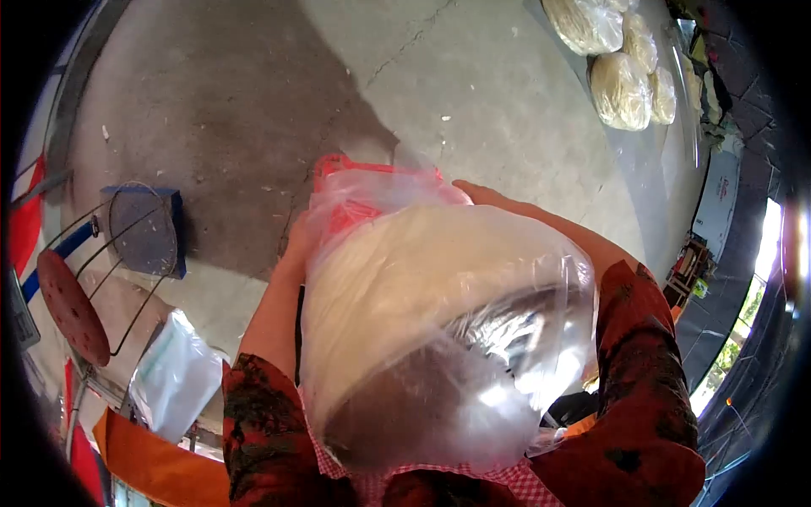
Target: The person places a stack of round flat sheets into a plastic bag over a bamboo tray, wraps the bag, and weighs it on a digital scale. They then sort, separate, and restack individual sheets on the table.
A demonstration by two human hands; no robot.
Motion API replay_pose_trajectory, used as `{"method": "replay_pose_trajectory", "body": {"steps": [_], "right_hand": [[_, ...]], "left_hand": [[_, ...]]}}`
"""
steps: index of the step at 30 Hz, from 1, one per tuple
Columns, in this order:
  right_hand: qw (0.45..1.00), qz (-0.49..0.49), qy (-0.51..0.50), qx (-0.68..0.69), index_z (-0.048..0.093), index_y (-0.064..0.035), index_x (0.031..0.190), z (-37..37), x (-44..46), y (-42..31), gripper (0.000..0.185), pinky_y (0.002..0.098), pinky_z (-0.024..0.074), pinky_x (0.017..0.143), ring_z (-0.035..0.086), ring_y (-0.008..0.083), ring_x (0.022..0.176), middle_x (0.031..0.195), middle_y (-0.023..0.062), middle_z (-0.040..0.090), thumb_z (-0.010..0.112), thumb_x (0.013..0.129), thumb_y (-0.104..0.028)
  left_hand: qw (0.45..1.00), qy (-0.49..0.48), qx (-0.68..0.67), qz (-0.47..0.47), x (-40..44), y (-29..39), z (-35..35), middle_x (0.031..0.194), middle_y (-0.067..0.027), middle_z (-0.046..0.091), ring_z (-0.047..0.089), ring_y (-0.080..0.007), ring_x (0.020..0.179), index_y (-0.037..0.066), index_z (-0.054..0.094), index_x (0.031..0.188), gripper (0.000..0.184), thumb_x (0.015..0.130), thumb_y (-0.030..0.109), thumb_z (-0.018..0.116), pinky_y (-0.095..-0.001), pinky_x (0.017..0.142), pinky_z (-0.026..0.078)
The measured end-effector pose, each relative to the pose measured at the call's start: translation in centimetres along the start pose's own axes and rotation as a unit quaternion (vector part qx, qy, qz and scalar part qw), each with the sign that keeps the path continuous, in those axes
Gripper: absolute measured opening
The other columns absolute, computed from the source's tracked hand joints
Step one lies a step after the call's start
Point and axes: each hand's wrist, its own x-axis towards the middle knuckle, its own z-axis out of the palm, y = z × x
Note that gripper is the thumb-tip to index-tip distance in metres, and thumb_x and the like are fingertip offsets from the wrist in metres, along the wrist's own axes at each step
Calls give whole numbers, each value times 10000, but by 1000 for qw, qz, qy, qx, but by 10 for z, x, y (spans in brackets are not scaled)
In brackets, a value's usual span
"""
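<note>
A large clear plastic bag (439, 262) with pale, cream-coloured contents fills the middle of the view, close against my checked apron. My arms reach around it on both sides. At its far left side my left hand (297, 237) presses on the plastic, its fingers mostly hidden behind the bag. My right hand (477, 193) holds the far right edge, with only part of the hand showing. Something red (342, 207), seen partly through the plastic, lies at the bag's far end; its kind is unclear. The near part of the bag is slack and shiny.
Several filled clear bags (621, 89) lie on sheeting at the upper right. To the left stand a fan-like wire frame with a red-brown disc (74, 308), a blue box (148, 232) and a white plastic sack (176, 376). An orange cloth (160, 460) hangs at lower left.
</note>
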Motion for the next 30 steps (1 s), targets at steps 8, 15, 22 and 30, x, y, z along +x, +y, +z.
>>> {"method": "replay_pose_trajectory", "body": {"steps": [8,15,22,30], "right_hand": [[969,-160,177,-62,595,-53,1053,7,62,108,334,338,474,752,598,255,880,930,124,617,689,768,-200],[820,-295,470,-138,619,-34,962,-15,-79,48,255,292,489,627,628,216,736,933,101,621,580,747,97],[882,-251,385,101,615,8,895,-21,-51,3,201,296,477,609,581,120,690,770,141,611,601,701,57],[782,-359,466,-209,605,-28,898,-8,-124,-4,243,364,477,563,566,299,629,778,127,540,621,660,21]], "left_hand": [[984,107,121,80,-114,182,-61,800,-25,593,542,-168,712,41,611,871,133,747,23,655,-290,651,438],[886,45,387,250,-126,226,-49,1066,-169,557,562,-372,952,67,535,1162,479,697,21,640,-423,779,480],[929,-254,165,212,-81,310,21,1058,-159,588,563,-354,998,52,578,1128,373,756,33,596,-408,817,479],[860,-98,318,388,-72,318,23,1073,-133,593,560,-325,1023,70,589,1011,328,687,20,595,-421,791,452]]}}
